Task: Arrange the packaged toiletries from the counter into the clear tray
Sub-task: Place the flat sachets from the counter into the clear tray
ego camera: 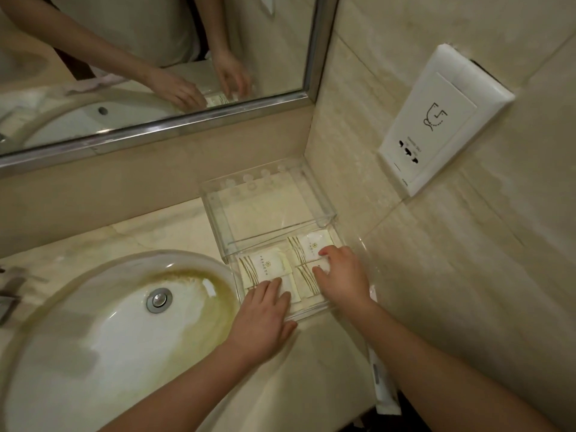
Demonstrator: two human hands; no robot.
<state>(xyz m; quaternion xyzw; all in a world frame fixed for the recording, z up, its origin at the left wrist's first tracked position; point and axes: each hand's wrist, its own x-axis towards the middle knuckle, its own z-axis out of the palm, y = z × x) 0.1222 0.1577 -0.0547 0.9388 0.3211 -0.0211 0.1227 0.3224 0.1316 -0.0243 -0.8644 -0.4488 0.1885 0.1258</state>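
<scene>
A clear two-level tray (324,219) stands in the counter's corner, its raised back shelf bare. Several white toiletry packets with gold stripes lie flat in its front section: one at the back left (269,265), one at the back right (311,244), and two nearer ones partly hidden under my hands. My left hand (261,316) rests palm down, fingertips pressing the front left packet (288,285). My right hand (343,275) lies with spread fingers on the front right packet (307,280).
A round white sink (103,338) with a metal drain lies left of the tray. A long white packet (383,391) rests on the counter's right edge. The mirror (149,73) hangs behind, and a white wall socket (436,120) is on the right wall.
</scene>
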